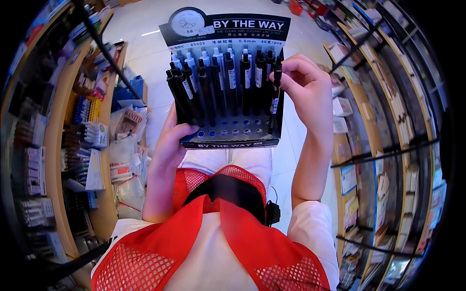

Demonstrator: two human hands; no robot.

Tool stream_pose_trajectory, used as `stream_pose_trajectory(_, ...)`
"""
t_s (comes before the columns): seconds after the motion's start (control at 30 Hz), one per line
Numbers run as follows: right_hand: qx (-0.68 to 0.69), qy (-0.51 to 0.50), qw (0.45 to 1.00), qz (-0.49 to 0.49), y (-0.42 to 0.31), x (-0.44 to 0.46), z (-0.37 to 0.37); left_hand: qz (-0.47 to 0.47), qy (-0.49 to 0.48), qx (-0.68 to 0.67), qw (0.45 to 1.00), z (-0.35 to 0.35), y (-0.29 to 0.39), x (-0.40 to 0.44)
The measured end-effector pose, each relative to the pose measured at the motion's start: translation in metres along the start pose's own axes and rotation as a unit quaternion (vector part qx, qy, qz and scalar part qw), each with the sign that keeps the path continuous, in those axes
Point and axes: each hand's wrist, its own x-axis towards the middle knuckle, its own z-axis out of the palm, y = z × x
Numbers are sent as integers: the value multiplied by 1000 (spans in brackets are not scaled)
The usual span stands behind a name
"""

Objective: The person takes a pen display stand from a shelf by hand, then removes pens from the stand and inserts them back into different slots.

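In front of me is a black display box (218, 144) with a "BY THE WAY" header card, tilted toward me. Several black and white mechanical pencils stand in rows in its holes, and part of the front rows shows bare holes. My left hand (171, 138) grips the box at its lower left corner, thumb on the front edge. At the right side, my right hand (303, 82) pinches the top of a black mechanical pencil (274, 97) between thumb and fingers. That pencil's lower end is at the box's front right holes.
Shelves of pens and stationery (87, 126) line the left side, with a blue bin (131, 92) and bagged goods beside them. More wooden shelves (383, 126) with packaged goods run along the right. Pale floor tiles (286, 179) show between.
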Motion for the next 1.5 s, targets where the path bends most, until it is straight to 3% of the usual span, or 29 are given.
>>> stream_pose_trajectory(0.2,67,-25,997,21,17,18,31,33,80,-10,996,-13,1,-9)
stream_pose_trajectory(0.6,219,-177,959,13,11,41,121,108,219,-76,967,-51,8,-70)
stream_pose_trajectory(0.8,294,-272,916,-16,-20,41,170,191,328,-76,922,-47,13,-127)
stream_pose_trajectory(1.03,484,-290,825,-20,-68,37,212,286,426,24,858,-29,4,-193)
stream_pose_trajectory(1.13,500,-246,829,-56,-94,27,219,311,472,26,824,-16,-3,-214)
stream_pose_trajectory(1.3,491,-258,824,-117,-122,15,228,345,512,-21,786,-3,-15,-243)
stream_pose_trajectory(1.5,537,-346,758,-129,-148,10,240,371,574,-32,729,18,-29,-266)
